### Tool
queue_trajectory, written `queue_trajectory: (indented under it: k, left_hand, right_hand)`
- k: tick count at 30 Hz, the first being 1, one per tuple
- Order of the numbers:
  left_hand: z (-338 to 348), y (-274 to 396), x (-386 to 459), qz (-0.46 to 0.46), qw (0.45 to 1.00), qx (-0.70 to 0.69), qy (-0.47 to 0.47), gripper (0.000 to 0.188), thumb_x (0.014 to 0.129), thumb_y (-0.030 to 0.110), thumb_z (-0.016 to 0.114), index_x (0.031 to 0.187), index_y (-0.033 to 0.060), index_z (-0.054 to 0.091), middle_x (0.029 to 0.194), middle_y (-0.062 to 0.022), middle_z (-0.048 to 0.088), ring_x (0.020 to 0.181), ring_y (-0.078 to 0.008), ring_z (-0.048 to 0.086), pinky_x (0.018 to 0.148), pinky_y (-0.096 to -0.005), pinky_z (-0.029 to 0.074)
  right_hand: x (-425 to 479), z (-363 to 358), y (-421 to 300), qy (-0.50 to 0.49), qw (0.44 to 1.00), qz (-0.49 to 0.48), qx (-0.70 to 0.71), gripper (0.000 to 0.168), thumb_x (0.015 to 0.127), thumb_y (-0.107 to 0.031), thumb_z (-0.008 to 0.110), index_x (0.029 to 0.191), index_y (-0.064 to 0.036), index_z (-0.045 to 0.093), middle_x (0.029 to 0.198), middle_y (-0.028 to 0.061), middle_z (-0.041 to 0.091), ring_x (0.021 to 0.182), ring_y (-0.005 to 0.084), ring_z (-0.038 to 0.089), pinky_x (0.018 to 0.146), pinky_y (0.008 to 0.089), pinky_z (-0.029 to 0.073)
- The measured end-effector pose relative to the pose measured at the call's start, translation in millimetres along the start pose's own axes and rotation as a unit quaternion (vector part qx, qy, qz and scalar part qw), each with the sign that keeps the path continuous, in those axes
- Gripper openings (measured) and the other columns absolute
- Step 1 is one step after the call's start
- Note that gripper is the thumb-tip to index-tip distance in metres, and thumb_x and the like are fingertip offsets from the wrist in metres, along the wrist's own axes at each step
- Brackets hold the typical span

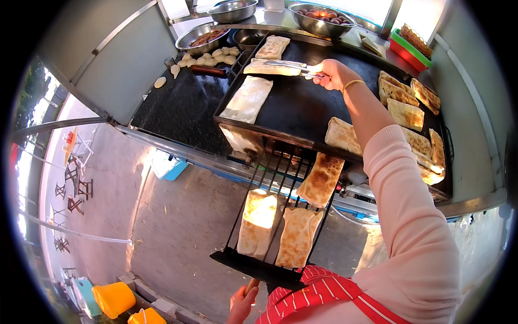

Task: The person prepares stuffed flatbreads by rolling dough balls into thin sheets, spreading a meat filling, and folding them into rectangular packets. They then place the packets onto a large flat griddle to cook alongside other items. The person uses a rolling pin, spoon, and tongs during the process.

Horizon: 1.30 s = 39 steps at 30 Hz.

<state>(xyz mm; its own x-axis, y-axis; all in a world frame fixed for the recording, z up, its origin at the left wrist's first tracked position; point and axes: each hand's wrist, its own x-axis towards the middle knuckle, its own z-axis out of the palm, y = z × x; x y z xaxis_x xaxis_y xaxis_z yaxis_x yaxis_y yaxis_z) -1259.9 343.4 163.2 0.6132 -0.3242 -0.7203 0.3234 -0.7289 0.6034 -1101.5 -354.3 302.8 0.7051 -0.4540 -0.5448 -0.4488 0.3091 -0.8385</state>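
Observation:
My right hand (332,74) grips metal tongs (289,65) over the left part of a black griddle (307,97). The tongs' jaws are at a folded flatbread (259,68). Behind it is a lightly browned flatbread (273,47), and a pale, unbrowned one (247,99) lies in front. Low in the view, my left hand (241,303) is closed around the wooden handle (251,284) of a barred rack (283,178) pulled out from under the griddle. Three browned flatbreads (300,239) rest on its bars, one partly beneath the griddle's edge.
Several browned flatbreads (406,113) line the griddle's right side. Dough pieces (210,60) and a wooden-handled tool (208,71) lie on the dark counter (182,109). Behind stand a bowl of filling (202,38), a bowl of eggs (322,24) and a red-green basket (410,50).

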Motion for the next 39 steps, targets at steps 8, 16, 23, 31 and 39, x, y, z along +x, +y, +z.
queue_trajectory:
  k: [8, 16, 23, 31, 39]
  left_hand:
    - [-5.3, 21.8, -10.4, 0.036, 0.998, 0.043, 0.002, 0.044, 0.091, 0.045, 0.071, 0.096, 0.0014, 0.071, 0.064, -0.0098, 0.063, 0.060, -0.0165, 0.062, 0.059, -0.0379, 0.049]
    - [-13.4, 18.3, -8.5, 0.073, 0.995, 0.042, -0.044, 0.050, 0.092, 0.048, 0.068, 0.101, -0.0013, 0.070, 0.069, -0.0173, 0.065, 0.063, -0.0243, 0.065, 0.064, -0.0407, 0.049]
    - [-14.8, 5.6, 5.6, 0.110, 0.989, 0.040, -0.088, 0.055, 0.093, 0.051, 0.063, 0.104, -0.0018, 0.069, 0.074, -0.0189, 0.069, 0.068, -0.0307, 0.068, 0.066, -0.0424, 0.051]
    - [-10.7, -3.8, 18.9, 0.153, 0.981, 0.013, -0.120, 0.054, 0.096, 0.052, 0.063, 0.095, -0.0020, 0.068, 0.064, -0.0102, 0.065, 0.059, -0.0218, 0.066, 0.058, -0.0375, 0.050]
    - [-6.2, -11.5, 23.1, 0.185, 0.971, -0.068, -0.137, 0.050, 0.096, 0.049, 0.065, 0.089, -0.0006, 0.065, 0.060, -0.0042, 0.061, 0.054, -0.0125, 0.060, 0.051, -0.0309, 0.047]
  right_hand:
    - [-82.3, -44.6, -26.7, -0.038, 0.990, -0.015, 0.132, 0.033, 0.100, -0.031, 0.066, 0.110, 0.001, 0.067, 0.065, -0.0006, 0.054, 0.043, 0.0010, 0.031, 0.037, 0.0178, 0.021]
    - [-218.2, -26.9, -11.3, -0.006, 0.987, -0.122, 0.107, 0.035, 0.102, -0.030, 0.061, 0.118, 0.002, 0.064, 0.070, 0.0016, 0.055, 0.043, 0.0023, 0.032, 0.037, 0.0177, 0.022]
    - [-317.5, 90.3, 157.1, 0.088, 0.987, -0.086, 0.102, 0.030, 0.100, -0.032, 0.064, 0.101, -0.003, 0.067, 0.065, 0.0049, 0.058, 0.041, 0.0056, 0.034, 0.037, 0.0203, 0.024]
    - [-328.8, 201.4, 283.4, 0.178, 0.973, -0.017, 0.146, 0.022, 0.098, -0.022, 0.069, 0.091, -0.002, 0.063, 0.063, 0.0075, 0.059, 0.040, 0.0094, 0.039, 0.037, 0.0261, 0.027]
    - [-224.4, 269.4, 236.9, 0.332, 0.903, -0.026, 0.270, 0.028, 0.100, -0.027, 0.066, 0.095, -0.001, 0.059, 0.070, 0.0109, 0.059, 0.045, 0.0122, 0.043, 0.041, 0.0286, 0.034]
